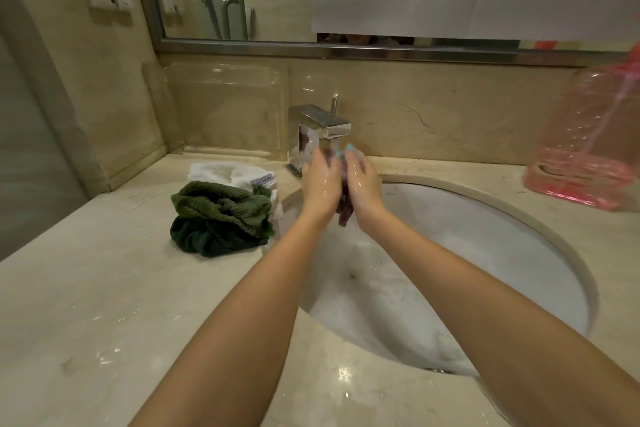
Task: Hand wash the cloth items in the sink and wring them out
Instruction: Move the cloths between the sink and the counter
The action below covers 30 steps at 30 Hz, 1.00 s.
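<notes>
Purple cloth (344, 210) clenched in both grips, my left hand (320, 180) and right hand (363, 184), mid-frame; it's wet, so it may slip into the sink (460, 253).

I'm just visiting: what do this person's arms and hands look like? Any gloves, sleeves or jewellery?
No gloves. The left forearm and right forearm are bare to the frame edge, with no sleeve, watch or bracelet showing. The left hand and right hand are wet and shiny, with no ring visible. The fingernails that show are painted teal.
</notes>
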Motion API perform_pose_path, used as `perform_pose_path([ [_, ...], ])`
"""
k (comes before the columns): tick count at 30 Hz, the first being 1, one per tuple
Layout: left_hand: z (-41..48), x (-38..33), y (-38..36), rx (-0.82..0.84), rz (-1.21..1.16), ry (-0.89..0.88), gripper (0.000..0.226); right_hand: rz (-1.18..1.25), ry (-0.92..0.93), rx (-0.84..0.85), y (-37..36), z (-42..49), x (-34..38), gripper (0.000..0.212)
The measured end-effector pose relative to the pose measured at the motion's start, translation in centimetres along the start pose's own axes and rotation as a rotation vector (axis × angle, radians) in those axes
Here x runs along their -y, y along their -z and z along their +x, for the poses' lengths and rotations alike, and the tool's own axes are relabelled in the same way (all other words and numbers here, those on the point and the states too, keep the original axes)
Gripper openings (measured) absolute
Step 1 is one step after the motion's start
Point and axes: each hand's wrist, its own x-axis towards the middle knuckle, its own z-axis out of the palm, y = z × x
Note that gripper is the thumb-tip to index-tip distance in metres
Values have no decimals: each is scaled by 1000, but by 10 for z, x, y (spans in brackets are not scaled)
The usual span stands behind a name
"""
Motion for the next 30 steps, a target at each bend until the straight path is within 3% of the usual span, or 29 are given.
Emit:
perform_pose_path([
  [2,-2,-7,2,-29,-57,2,12,-8,23,-36,-6,-8,2,34],
  [6,-11,-7,9,-27,-161,171,16,-9,27,-35,-11,-11,2,22],
  [8,-12,-6,17,3,-211,244,18,-207,104,14,-5,-13,7,20],
  [11,-14,-9,31,63,-151,206,16,-504,133,146,10,-9,12,19],
  [15,-21,-23,42,189,-230,156,6,-539,108,218,35,-9,28,26],
  [17,-23,-35,54,206,-239,46,9,-410,168,257,39,-15,39,25],
  [20,-20,-57,86,142,-136,-134,2,-187,224,311,22,-27,56,14],
  [23,-15,-66,129,10,25,-198,4,-178,242,356,-17,-35,67,16],
  [26,-20,-55,172,-90,121,-192,2,-322,310,467,-53,-47,74,26],
  [30,-37,-36,216,-74,199,-18,18,-633,348,614,-69,-64,75,33],
])
